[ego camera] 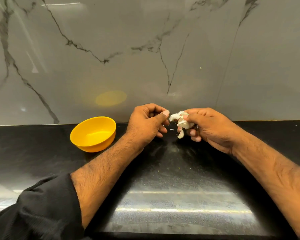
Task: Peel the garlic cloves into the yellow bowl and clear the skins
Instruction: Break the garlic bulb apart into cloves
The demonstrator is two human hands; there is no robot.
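Right hand (206, 125) is gripping a garlic bulb (182, 122) at frame centre, while the left hand (145, 123), fingers curled, is holding nothing beside the yellow bowl (93, 134).

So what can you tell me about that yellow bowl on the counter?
The yellow bowl is round, smooth and glossy, apparently plastic, with a plain rim. It stands upright on the black countertop near the marble-look wall, left of both hands, and nothing touches it. Its inside looks empty, with no peeled cloves in view. A faint yellow reflection of it shows on the wall behind.
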